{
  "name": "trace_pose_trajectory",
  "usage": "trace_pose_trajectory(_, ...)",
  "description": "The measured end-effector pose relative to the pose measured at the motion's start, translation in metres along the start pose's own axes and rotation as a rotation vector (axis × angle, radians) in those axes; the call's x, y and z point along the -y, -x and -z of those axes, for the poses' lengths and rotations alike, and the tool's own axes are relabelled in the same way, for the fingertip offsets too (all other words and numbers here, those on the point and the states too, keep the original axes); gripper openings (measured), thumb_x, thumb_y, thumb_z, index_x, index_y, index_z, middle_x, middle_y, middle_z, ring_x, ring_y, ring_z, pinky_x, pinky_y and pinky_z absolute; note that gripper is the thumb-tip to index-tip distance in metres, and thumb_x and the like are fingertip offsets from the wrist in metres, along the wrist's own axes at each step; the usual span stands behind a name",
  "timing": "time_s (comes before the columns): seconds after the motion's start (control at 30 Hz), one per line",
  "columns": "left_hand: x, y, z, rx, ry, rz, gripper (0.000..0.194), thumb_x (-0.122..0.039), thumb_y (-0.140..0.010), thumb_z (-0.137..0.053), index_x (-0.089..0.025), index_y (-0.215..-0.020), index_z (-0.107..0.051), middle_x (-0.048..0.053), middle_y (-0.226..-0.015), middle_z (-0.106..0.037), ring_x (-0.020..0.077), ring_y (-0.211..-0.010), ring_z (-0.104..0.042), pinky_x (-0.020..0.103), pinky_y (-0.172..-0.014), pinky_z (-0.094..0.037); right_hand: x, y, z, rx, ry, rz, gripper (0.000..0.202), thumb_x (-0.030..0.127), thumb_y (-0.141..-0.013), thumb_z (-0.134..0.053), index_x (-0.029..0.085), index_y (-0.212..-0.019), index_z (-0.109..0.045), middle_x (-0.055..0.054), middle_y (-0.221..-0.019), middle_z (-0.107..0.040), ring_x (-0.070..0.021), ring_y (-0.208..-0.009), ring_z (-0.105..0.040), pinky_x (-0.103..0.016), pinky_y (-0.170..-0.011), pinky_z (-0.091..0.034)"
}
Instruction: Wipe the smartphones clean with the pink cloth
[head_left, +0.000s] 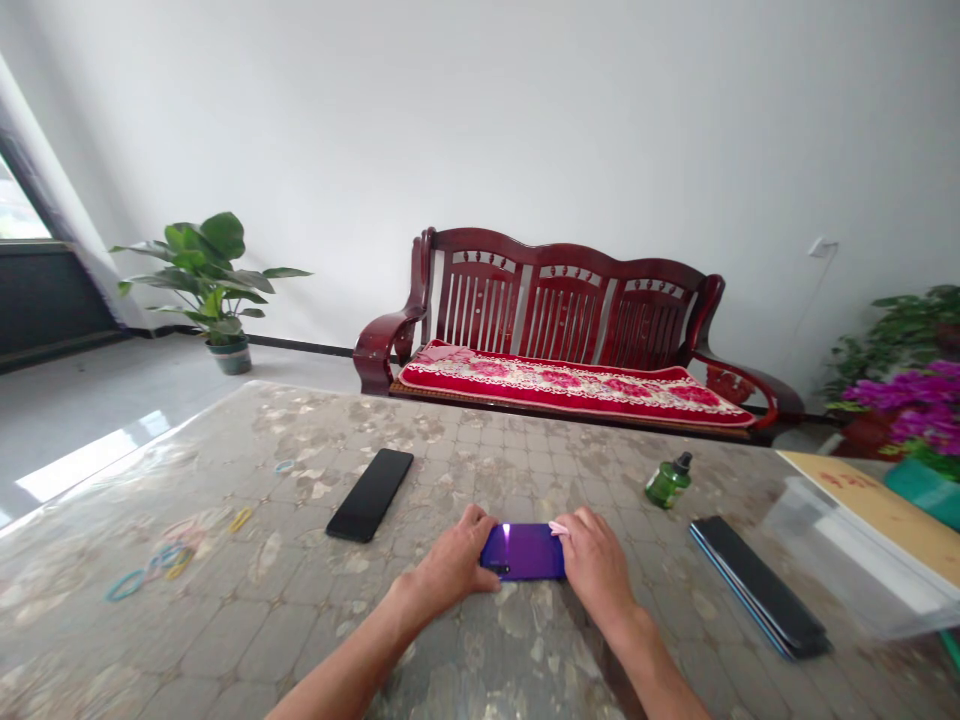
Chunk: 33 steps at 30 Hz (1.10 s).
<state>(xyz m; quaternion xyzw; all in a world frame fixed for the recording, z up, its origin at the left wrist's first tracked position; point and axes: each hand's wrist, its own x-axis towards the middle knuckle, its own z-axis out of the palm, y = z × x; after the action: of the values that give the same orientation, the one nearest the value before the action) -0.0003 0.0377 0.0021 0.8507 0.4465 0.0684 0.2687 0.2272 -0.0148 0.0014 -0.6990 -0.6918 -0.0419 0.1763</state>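
A shiny purple phone (531, 552) lies sideways between my two hands, low over the table, its camera end to the left. My left hand (459, 560) grips that left end, thumb along the near edge. At the right end, my right hand (596, 560) is closed with a small pink piece (558, 528) between its fingers. Whether that piece is a band or cloth is too small to tell. To the left of my hands lies a black phone (370, 494). A green bottle with a black top (667, 481) stands beyond my right hand.
Several coloured hair ties (161, 560) lie on the patterned tablecloth (300, 600) at left. Stacked dark phones (757, 585), a clear plastic box (847, 560) and a flower pot (926, 488) are at right. Behind the table stands a wooden bench (562, 300).
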Motion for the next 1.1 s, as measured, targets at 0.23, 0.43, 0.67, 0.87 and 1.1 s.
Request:
trace_pose_trajectory(0.23, 0.000, -0.003, -0.001, -0.014, -0.012, 0.012, 0.057, -0.027, -0.062, -0.084, -0.022, -0.110, -0.055, 0.005, -0.118, -0.053, 0.0236, -0.101, -0.062, 0.029, -0.089, -0.048, 0.048, -0.004, -0.005, 0.078, -0.095, 0.159, 0.023, 0.016, -0.095, -0.048, 0.025, -0.088, -0.069, -0.003, -0.090, -0.064, -0.0185, -0.090, -0.057, -0.027, -0.079, -0.039)
trace_pose_trajectory(0.43, -0.002, -0.002, 0.000, -0.014, -0.002, 0.008, 0.058, -0.028, -0.062, -0.083, -0.022, -0.112, -0.055, 0.005, -0.120, -0.052, 0.0233, -0.101, -0.062, 0.029, -0.089, -0.048, 0.027, -0.005, -0.004, 0.027, -0.059, 0.088, 0.025, 0.013, -0.092, -0.048, 0.024, -0.085, -0.069, -0.005, -0.089, -0.064, -0.0190, -0.088, -0.057, -0.028, -0.077, -0.039)
trace_pose_trajectory(0.67, -0.001, -0.005, -0.002, -0.020, -0.004, 0.027, 0.058, -0.026, -0.060, -0.082, -0.023, -0.111, -0.055, 0.004, -0.118, -0.051, 0.0231, -0.103, -0.061, 0.030, -0.091, -0.048, 0.046, -0.011, -0.014, 0.003, -0.024, 0.074, 0.024, 0.014, -0.092, -0.049, 0.024, -0.082, -0.068, -0.005, -0.088, -0.064, -0.0194, -0.087, -0.057, -0.029, -0.076, -0.039)
trace_pose_trajectory(0.87, 0.000, -0.005, -0.005, -0.037, 0.000, 0.030, 0.054, -0.029, -0.061, -0.082, -0.021, -0.107, -0.055, 0.005, -0.115, -0.052, 0.0240, -0.101, -0.061, 0.031, -0.089, -0.049, 0.070, -0.008, -0.015, 0.059, -0.065, 0.177, 0.024, 0.012, -0.093, -0.048, 0.024, -0.084, -0.067, -0.003, -0.090, -0.064, -0.0180, -0.089, -0.057, -0.027, -0.078, -0.039)
trace_pose_trajectory(1.1, -0.001, -0.005, -0.004, -0.030, -0.035, 0.040, 0.058, -0.033, -0.062, -0.081, -0.023, -0.113, -0.055, 0.005, -0.120, -0.051, 0.0240, -0.100, -0.062, 0.030, -0.088, -0.049, 0.017, -0.003, -0.004, 0.001, 0.018, -0.007, 0.024, 0.012, -0.092, -0.048, 0.023, -0.086, -0.069, -0.005, -0.088, -0.063, -0.0190, -0.085, -0.058, -0.028, -0.074, -0.038)
